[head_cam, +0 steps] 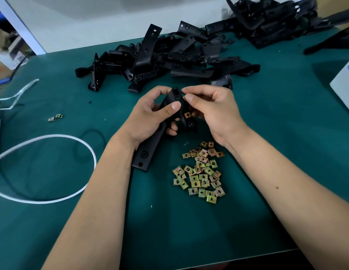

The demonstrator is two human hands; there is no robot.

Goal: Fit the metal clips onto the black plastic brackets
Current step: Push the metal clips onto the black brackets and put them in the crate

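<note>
- Left hand (150, 112) grips the black bracket (150, 141) mid-length, its lower end on the green mat (52, 162).
- Right hand (210, 108) pinches a metal clip (184, 98) at the bracket's top; I'd slide it on squarely.
- Spare clips (201, 172) lie just below.

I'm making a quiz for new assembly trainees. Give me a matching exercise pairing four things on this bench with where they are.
Things:
1. held bracket
2. heap of loose clips
3. white cable
4. pile of black brackets

Places:
A. looped on the mat, to the left of the arms
B. far side of the mat, beyond the hands
C. gripped in the left hand
D. on the mat between the forearms

Pairs: 1-C, 2-D, 3-A, 4-B
</note>
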